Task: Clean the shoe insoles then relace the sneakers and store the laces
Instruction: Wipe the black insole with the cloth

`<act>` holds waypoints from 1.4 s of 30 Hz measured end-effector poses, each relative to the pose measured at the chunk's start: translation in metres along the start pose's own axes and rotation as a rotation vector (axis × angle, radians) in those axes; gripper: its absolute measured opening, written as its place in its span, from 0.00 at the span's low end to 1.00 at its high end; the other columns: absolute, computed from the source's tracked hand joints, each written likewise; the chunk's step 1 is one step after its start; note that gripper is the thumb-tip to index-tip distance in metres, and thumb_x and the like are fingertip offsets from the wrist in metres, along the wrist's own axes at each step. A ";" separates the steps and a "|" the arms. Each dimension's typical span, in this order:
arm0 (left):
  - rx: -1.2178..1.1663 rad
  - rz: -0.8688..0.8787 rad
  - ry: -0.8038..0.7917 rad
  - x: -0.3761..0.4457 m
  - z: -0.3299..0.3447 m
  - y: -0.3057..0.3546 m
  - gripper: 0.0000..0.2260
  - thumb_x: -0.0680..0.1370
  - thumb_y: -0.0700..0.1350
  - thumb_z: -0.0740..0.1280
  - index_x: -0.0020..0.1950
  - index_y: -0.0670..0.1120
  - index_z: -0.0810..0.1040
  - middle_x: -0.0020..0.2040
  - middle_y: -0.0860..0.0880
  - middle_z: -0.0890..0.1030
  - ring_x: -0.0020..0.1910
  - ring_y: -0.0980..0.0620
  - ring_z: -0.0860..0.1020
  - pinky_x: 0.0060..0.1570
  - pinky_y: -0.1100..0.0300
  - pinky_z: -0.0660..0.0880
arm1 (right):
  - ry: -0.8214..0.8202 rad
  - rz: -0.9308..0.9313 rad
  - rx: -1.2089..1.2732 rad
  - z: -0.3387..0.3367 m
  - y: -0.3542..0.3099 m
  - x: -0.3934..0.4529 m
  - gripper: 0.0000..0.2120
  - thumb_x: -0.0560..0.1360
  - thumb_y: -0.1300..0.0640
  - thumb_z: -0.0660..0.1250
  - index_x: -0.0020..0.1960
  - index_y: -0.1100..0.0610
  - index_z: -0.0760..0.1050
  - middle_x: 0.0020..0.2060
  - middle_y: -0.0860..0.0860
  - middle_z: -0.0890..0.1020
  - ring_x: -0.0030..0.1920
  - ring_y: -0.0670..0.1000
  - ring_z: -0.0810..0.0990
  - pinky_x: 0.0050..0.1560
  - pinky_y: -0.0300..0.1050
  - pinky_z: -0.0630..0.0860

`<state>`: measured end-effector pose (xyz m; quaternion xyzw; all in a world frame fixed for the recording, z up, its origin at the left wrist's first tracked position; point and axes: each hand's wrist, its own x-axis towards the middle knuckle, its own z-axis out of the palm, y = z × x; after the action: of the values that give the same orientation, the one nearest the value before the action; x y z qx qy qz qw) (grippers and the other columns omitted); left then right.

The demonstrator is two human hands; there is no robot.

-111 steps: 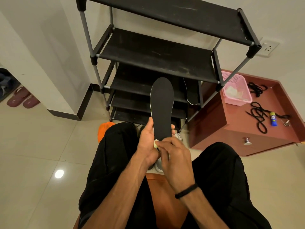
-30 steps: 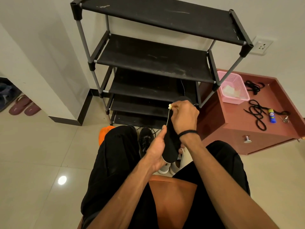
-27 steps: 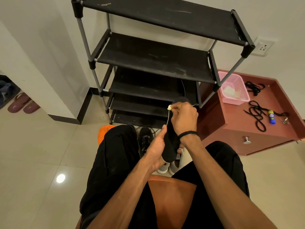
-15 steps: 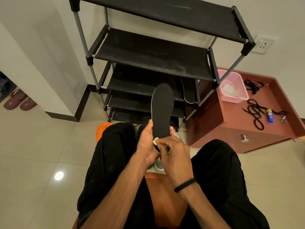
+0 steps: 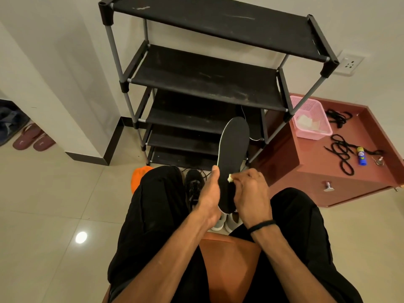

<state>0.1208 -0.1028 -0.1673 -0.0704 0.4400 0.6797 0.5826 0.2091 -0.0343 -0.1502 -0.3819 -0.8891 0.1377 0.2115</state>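
**Insole held upright for wiping near its heel**

Head view: The insole [image 5: 233, 158] stands between the knees, toe end up, in front of the shoe rack [image 5: 209, 84]. The left hand [image 5: 208, 197] grips its lower edge, thumb along the rim, probably to steady it against rubbing. The right hand [image 5: 251, 193] pinches a small pale wipe [image 5: 230, 177] against the black surface. Sneakers [image 5: 194, 189] sit on the floor beneath the hands. Black laces [image 5: 341, 149] lie well apart on the red cabinet [image 5: 306, 171], beside a pink basket [image 5: 310, 119] and a small blue tube [image 5: 361, 158]. Nothing blocks the wiping.
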 end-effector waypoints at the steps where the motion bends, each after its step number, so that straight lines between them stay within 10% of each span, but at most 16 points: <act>1: 0.027 -0.002 -0.017 0.000 0.001 -0.003 0.26 0.86 0.62 0.55 0.69 0.46 0.80 0.60 0.43 0.86 0.60 0.46 0.85 0.61 0.49 0.79 | 0.015 0.010 -0.008 -0.001 0.000 0.009 0.10 0.74 0.70 0.70 0.50 0.59 0.85 0.46 0.54 0.81 0.48 0.55 0.79 0.48 0.49 0.80; 10: 0.124 -0.054 -0.173 0.001 0.006 -0.008 0.29 0.86 0.63 0.55 0.73 0.41 0.76 0.58 0.37 0.83 0.55 0.43 0.83 0.58 0.47 0.79 | 0.010 0.491 0.430 -0.020 0.014 0.069 0.04 0.76 0.59 0.74 0.47 0.51 0.86 0.43 0.44 0.85 0.45 0.40 0.81 0.52 0.42 0.81; 19: -0.223 -0.051 -0.096 0.006 -0.017 0.025 0.33 0.80 0.67 0.64 0.64 0.39 0.84 0.59 0.38 0.84 0.57 0.41 0.83 0.62 0.47 0.77 | -0.184 0.241 0.379 -0.004 -0.026 0.009 0.07 0.74 0.61 0.75 0.48 0.49 0.87 0.44 0.40 0.86 0.48 0.35 0.80 0.50 0.22 0.69; 26: -0.293 -0.085 -0.146 0.004 -0.012 0.023 0.28 0.82 0.64 0.61 0.63 0.42 0.85 0.57 0.41 0.85 0.54 0.44 0.85 0.61 0.50 0.78 | 0.002 0.041 0.017 -0.004 -0.026 0.025 0.09 0.74 0.63 0.73 0.47 0.50 0.87 0.42 0.48 0.86 0.47 0.54 0.80 0.48 0.49 0.79; 34: -0.256 -0.066 -0.234 -0.001 -0.009 0.024 0.25 0.84 0.60 0.59 0.62 0.42 0.85 0.54 0.41 0.86 0.49 0.44 0.86 0.48 0.52 0.84 | 0.021 0.079 -0.010 -0.006 -0.027 0.083 0.12 0.77 0.64 0.69 0.56 0.52 0.84 0.52 0.52 0.84 0.54 0.56 0.83 0.55 0.52 0.79; 42: -0.300 -0.026 -0.106 0.006 -0.020 0.024 0.31 0.83 0.63 0.60 0.69 0.38 0.81 0.68 0.37 0.80 0.65 0.38 0.80 0.70 0.45 0.74 | -0.214 -0.029 0.267 -0.024 -0.057 -0.014 0.13 0.75 0.67 0.70 0.49 0.51 0.86 0.45 0.46 0.84 0.47 0.43 0.81 0.54 0.39 0.78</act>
<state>0.0898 -0.1101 -0.1703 -0.1265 0.3012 0.7330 0.5967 0.1937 -0.0807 -0.1101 -0.3205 -0.8858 0.2913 0.1665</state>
